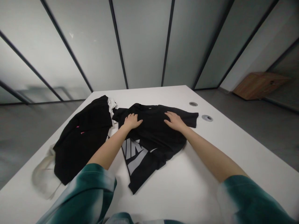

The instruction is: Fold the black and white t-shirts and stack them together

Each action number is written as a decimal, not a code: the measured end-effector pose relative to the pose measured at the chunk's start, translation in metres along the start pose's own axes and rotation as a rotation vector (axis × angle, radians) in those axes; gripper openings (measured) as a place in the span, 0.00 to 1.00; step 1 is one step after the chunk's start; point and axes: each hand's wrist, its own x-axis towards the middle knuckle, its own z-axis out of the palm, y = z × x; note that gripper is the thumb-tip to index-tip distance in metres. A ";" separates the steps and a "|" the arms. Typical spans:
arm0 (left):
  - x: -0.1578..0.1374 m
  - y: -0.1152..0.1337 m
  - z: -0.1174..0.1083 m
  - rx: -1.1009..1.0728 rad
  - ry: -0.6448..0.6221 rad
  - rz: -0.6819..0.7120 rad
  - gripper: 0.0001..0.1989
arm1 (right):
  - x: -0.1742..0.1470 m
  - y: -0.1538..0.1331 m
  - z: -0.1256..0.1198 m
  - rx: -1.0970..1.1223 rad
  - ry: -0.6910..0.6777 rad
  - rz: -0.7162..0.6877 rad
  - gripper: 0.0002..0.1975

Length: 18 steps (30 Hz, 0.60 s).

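A black T-shirt [153, 133] with a grey and white print lies on the white table [177, 186], its collar toward the far edge. The lower part is folded and bunched, with one corner stretching toward me. My left hand [133, 121] rests on the shirt's upper left, thumb spread from the fingers. On the upper right, near the sleeve, my right hand [174, 121] lies with its fingers stretched out. Both hands touch the fabric from above, and neither grips anything that I can see.
On the left of the table lies a pile of dark clothing [84, 140] with small pink marks, white cloth [112, 107] showing beneath. Two round cable holes [193, 104] are set in the right side. Frosted glass panels stand behind; a wooden cabinet [259, 85] is at far right.
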 end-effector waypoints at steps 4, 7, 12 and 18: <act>-0.014 -0.002 0.012 0.021 -0.099 -0.044 0.38 | -0.025 0.006 0.008 -0.099 -0.073 0.086 0.26; -0.009 -0.007 0.022 0.017 -0.105 -0.038 0.41 | -0.028 0.019 0.014 -0.137 -0.144 0.111 0.31; 0.013 -0.011 0.025 0.020 0.006 0.033 0.39 | -0.005 0.039 0.019 -0.124 -0.167 0.100 0.32; 0.003 0.016 0.010 0.062 0.170 0.008 0.23 | 0.017 0.025 0.006 -0.224 0.044 0.169 0.25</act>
